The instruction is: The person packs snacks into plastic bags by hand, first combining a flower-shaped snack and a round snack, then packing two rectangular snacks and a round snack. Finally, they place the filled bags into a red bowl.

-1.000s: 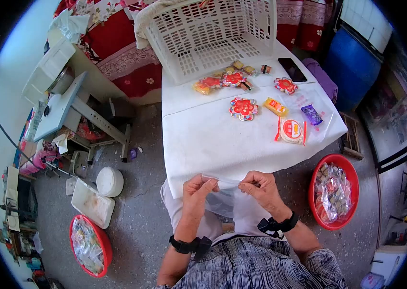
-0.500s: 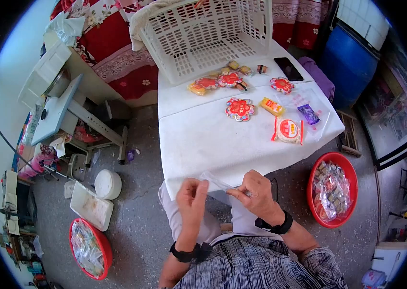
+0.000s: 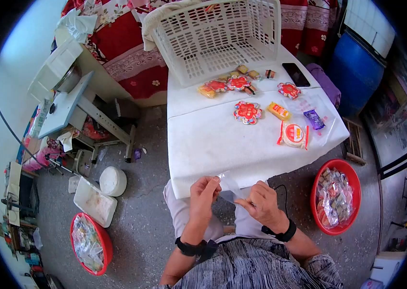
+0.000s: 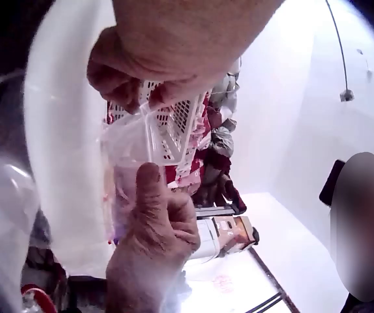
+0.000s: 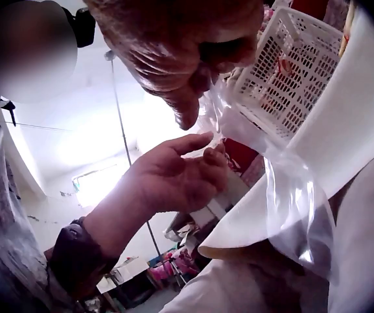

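A clear plastic bag is held between two hands over the lap, at the table's near edge. My left hand pinches one side of its upper edge between thumb and fingertips. On the other side my right hand grips the bag, its thumb pointing toward the left hand. In the right wrist view the limp bag hangs down past the white tablecloth, and no contents show in it. Nearest on the table are a round cracker in a red-and-clear wrapper, a yellow snack packet and a purple packet.
Red flower-shaped packets and small wrapped snacks lie before a tipped white plastic crate. A black phone rests at the table's right. Red basins of packets stand on the floor, one right and one left.
My right hand has turned and curled more, its thumb now pointing left. The bag's edge, earlier stretched flat between both hands, now rises above my left fingertips.
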`<state>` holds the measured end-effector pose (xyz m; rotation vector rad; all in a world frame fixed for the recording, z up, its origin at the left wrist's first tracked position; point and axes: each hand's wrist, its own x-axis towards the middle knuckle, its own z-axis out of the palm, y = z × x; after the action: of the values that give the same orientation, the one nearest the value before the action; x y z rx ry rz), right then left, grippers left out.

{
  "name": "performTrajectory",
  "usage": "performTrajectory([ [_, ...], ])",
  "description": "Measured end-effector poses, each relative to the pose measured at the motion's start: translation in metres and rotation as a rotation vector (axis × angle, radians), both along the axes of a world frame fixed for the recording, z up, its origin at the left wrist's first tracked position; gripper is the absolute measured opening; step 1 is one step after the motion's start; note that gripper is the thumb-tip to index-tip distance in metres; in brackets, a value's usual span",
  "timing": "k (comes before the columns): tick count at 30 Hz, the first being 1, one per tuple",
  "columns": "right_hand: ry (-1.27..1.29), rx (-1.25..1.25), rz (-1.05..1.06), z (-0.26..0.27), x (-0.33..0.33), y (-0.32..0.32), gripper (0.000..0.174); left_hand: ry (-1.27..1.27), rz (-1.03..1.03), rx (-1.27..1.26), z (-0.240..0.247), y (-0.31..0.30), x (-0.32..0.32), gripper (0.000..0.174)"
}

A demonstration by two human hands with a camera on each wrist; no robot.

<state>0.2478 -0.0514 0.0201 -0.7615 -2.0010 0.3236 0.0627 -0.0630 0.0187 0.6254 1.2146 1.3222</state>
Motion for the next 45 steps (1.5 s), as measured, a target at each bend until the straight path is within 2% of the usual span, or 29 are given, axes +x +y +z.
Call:
performTrajectory([
  [4, -0.036, 0.003, 0.051, 0.003, 0.003, -0.003, 0.043, 0.148, -0.001, -0.001, 0.005, 0.001, 0.003, 0.014],
  [6, -0.064, 0.007, 0.053, 0.000, 0.003, -0.005, 0.042, 0.189, -0.087, 0.000, 0.007, 0.000, 0.002, 0.015],
  [7, -0.092, 0.015, 0.055, -0.002, 0.003, -0.005, 0.040, 0.188, -0.087, -0.004, 0.006, 0.000, 0.001, 0.015],
  [9, -0.111, -0.063, 0.054, -0.005, 0.003, -0.006, 0.035, 0.027, -0.103, -0.033, 0.003, 0.001, 0.000, 0.014],
  [11, -0.128, -0.136, 0.047, -0.004, 0.004, -0.005, 0.032, 0.063, -0.097, 0.015, 0.002, 0.000, 0.003, 0.012],
  [13, 0.100, -0.485, 0.039, 0.003, 0.000, -0.002, 0.030, 0.098, -0.096, 0.065, 0.004, -0.002, 0.008, 0.011],
  [14, 0.102, -0.485, 0.031, 0.006, -0.003, -0.001, 0.030, 0.151, -0.146, 0.117, 0.007, -0.003, 0.012, 0.011],
  [16, 0.249, -0.790, 0.196, 0.011, -0.007, 0.004, 0.031, 0.205, -0.204, 0.175, 0.007, -0.004, 0.019, 0.011],
  [18, 0.235, -0.867, 0.180, 0.011, -0.006, 0.008, 0.030, 0.418, -0.219, 0.305, 0.006, -0.005, 0.023, 0.008],
  [19, 0.216, -0.950, 0.173, 0.009, -0.006, 0.010, 0.030, 0.419, -0.221, 0.308, 0.008, -0.006, 0.023, 0.008],
  [22, 0.262, -0.938, 0.173, 0.004, -0.009, 0.012, 0.027, 0.406, -0.234, 0.322, 0.013, -0.007, 0.020, 0.008],
  [26, 0.332, -0.906, 0.158, -0.002, -0.007, 0.013, 0.022, 0.660, -0.199, 0.309, 0.017, -0.011, 0.015, 0.009],
  [28, 0.062, -0.269, -0.245, -0.007, -0.005, 0.018, 0.018, 0.753, -0.154, 0.301, 0.021, -0.011, 0.013, 0.008],
  [29, 0.060, -0.267, -0.241, -0.007, -0.003, 0.017, 0.018, 0.758, -0.129, 0.334, 0.021, -0.010, 0.012, 0.008],
  [31, 0.202, -0.656, -0.053, 0.004, -0.001, 0.011, 0.013, 0.764, -0.101, 0.363, 0.022, -0.010, 0.012, 0.007],
  [32, 0.203, -0.658, -0.054, 0.006, -0.005, 0.008, 0.013, 0.770, -0.114, 0.375, 0.021, -0.009, 0.015, 0.007],
  [34, 0.424, -0.859, 0.072, 0.009, -0.016, 0.005, 0.006, 0.776, -0.132, 0.395, 0.019, -0.006, 0.021, 0.007],
  [38, 0.354, -0.834, 0.019, 0.004, -0.015, 0.008, 0.007, 0.818, -0.142, 0.422, 0.014, -0.008, 0.023, 0.008],
  [40, 0.171, -0.611, -0.051, 0.005, -0.015, 0.008, 0.012, 0.801, -0.157, 0.384, 0.013, -0.011, 0.020, 0.009],
  [41, 0.171, -0.614, -0.048, 0.004, -0.014, 0.009, 0.012, 0.868, -0.141, 0.387, 0.013, -0.011, 0.019, 0.009],
  [43, -0.156, -0.091, -0.264, -0.002, -0.012, 0.013, 0.016, 0.934, -0.124, 0.392, 0.014, -0.009, 0.020, 0.011],
  [45, -0.144, -0.083, -0.291, -0.002, -0.016, 0.013, 0.018, 1.282, -0.038, 0.550, 0.017, -0.006, 0.024, 0.013],
])
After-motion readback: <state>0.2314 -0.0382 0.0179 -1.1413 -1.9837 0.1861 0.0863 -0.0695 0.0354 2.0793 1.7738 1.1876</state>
